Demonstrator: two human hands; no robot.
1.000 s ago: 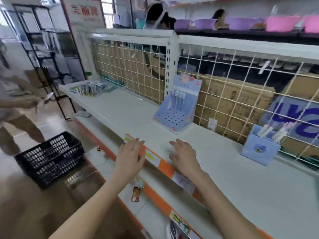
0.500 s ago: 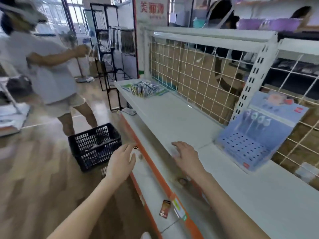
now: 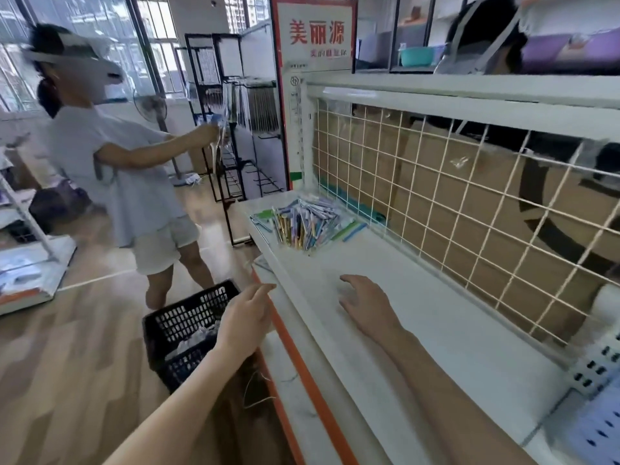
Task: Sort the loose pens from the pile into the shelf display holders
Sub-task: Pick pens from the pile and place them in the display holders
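Note:
A pile of loose pens (image 3: 303, 223), blue, gold and green, lies at the far left end of the white shelf (image 3: 446, 337). My right hand (image 3: 367, 305) hovers over the shelf with fingers spread, holding nothing, well short of the pile. My left hand (image 3: 246, 318) hangs in front of the shelf's orange edge, fingers relaxed and empty. Only a corner of the blue perforated pen display holder (image 3: 593, 417) shows at the lower right edge.
A white wire grid (image 3: 469, 209) backs the shelf, cardboard boxes behind it. A black plastic basket (image 3: 183, 330) sits on the wooden floor below my left hand. A person in a light shirt (image 3: 134, 182) stands to the left by black racks (image 3: 235, 129).
My view has swung left along the shelf; the pen pile is now nearer and the display holder has slid to the right edge. Both hands stay empty and have moved left with the view.

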